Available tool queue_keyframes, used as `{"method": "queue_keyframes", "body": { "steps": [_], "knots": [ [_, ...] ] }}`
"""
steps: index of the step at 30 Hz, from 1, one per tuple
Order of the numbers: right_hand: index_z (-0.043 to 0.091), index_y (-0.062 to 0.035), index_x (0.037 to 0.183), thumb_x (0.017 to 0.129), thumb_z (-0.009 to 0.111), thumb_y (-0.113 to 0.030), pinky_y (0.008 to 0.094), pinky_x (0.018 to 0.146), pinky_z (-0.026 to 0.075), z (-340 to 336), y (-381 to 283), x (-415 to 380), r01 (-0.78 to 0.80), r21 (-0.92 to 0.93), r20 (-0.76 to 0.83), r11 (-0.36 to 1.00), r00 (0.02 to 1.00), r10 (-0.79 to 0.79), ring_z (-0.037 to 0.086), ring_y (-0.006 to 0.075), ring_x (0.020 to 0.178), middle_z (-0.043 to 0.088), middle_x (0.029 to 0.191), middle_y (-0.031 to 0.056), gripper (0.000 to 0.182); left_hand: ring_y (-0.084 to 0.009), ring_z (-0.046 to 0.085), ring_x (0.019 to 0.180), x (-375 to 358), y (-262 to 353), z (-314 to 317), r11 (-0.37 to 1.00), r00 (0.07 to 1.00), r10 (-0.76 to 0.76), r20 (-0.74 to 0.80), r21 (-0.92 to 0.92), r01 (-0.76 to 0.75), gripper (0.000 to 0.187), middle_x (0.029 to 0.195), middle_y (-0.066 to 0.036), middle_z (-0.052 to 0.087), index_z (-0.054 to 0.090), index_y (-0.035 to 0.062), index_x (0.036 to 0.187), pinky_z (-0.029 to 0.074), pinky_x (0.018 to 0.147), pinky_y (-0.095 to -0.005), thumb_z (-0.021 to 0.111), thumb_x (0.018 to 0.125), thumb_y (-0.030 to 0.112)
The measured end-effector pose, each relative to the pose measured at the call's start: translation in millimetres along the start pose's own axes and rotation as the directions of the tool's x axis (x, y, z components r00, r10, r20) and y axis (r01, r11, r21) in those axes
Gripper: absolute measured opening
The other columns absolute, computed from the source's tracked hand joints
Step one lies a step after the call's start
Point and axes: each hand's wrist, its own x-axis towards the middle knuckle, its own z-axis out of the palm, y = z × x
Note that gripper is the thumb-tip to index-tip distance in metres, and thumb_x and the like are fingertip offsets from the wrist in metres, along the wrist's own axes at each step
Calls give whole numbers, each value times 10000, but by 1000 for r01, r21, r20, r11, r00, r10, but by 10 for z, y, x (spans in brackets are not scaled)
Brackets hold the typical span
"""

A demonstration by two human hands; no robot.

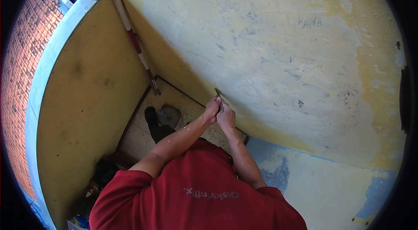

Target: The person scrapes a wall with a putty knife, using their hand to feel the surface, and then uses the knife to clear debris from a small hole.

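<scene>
My left hand (212, 109) and my right hand (226, 117) are close together in front of my chest, both closed around a small scraper (217, 92). Its thin, dark blade points up toward the wall, while the handle is mostly hidden by my fingers. Pale specks dot both forearms, and my right hand looks dusty. Behind the blade rises a wall (270, 55) with a broad whitish patch, dark scuffs and peeling yellow paint around its edges.
A red-and-white pole (133, 40) leans in the corner. On the tiled floor (141, 122), a grey container (169, 116) lies beside my dark shoe (151, 116). A low yellow wall (82, 86) with a pale blue edge curves along the left, tiled roofs beyond it. Dark clutter (104, 171) sits at lower left.
</scene>
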Motion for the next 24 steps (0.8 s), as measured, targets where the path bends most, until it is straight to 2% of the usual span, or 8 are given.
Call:
{"method": "queue_keyframes", "body": {
  "steps": [3, 6, 9, 12, 15, 20, 22, 24],
  "knots": [
    [581, -127, 1211, 924, 404, -219, 540, 749, 466, -135, -205, -49, -3, -12, 91, 1000, 996, 4, 602, 454, 846, 634, 908, 259, 349, -163, 517, 688, 120, -60, -108, 1000, 999, 17, 29, -26, -16, 144, 779, -44, 537, 518, 48, 958, 452, 668, -314, 401, 974, 131],
    [580, -126, 1215, 930, 411, -218, 530, 749, 467, -269, -163, -136, -8, 63, 23, 998, 1000, 7, 601, 451, 849, 631, 909, 261, 344, -150, 506, 687, 69, -166, -90, 992, 990, 54, 130, -121, -38, 152, 790, -44, 545, 532, 50, 951, 442, 661, -303, 399, 974, 121],
    [585, -127, 1214, 932, 415, -218, 513, 753, 471, -146, -174, 3, -65, 44, 84, 997, 995, 61, 601, 447, 863, 628, 937, 260, 342, -137, 507, 709, 70, -41, -89, 998, 997, 63, 33, -3, -63, 131, 790, -30, 541, 542, 39, 964, 437, 663, -279, 416, 946, 66],
    [593, -112, 1203, 934, 409, -220, 506, 760, 468, -274, -209, -57, 33, 104, 19, 994, 999, -35, 595, 453, 878, 624, 941, 266, 343, -156, 497, 679, -127, 96, 87, 995, 998, 62, 22, -76, -60, 151, 767, -44, 523, 520, 47, 920, 444, 676, -306, 389, 973, 99],
    [600, -91, 1187, 930, 426, -207, 500, 777, 465, -476, -372, -65, -51, 179, 67, 982, 997, 39, 591, 453, 899, 617, 962, 274, 332, -148, 488, 684, -189, 129, 181, 993, 993, 110, 43, -52, -107, 151, 776, -41, 523, 522, 42, 918, 433, 660, -300, 392, 973, 94],
    [591, -79, 1197, 923, 458, -167, 479, 757, 474, -273, -417, 5, 1, 109, 89, 994, 996, -11, 601, 432, 897, 622, 965, 266, 317, -118, 476, 675, -319, 364, 194, 995, 997, 71, -5, -69, -72, 138, 752, -14, 514, 516, 48, 897, 411, 630, -274, 423, 973, 116],
    [598, -76, 1183, 923, 456, -160, 483, 771, 464, -486, -557, -120, 2, 281, 9, 960, 1000, -5, 586, 446, 912, 622, 958, 267, 308, -114, 472, 655, -265, 272, 157, 992, 991, 122, 60, -41, -119, 130, 753, -10, 513, 516, 49, 900, 406, 608, -271, 425, 971, 109],
    [600, -71, 1178, 921, 463, -158, 478, 773, 466, -405, -544, -29, -98, 244, 66, 965, 994, 84, 587, 445, 917, 622, 960, 268, 303, -116, 473, 643, -317, 338, 271, 984, 985, 174, 8, -33, -174, 126, 750, -14, 508, 516, 51, 909, 402, 587, -273, 420, 971, 103]
  ]
}}
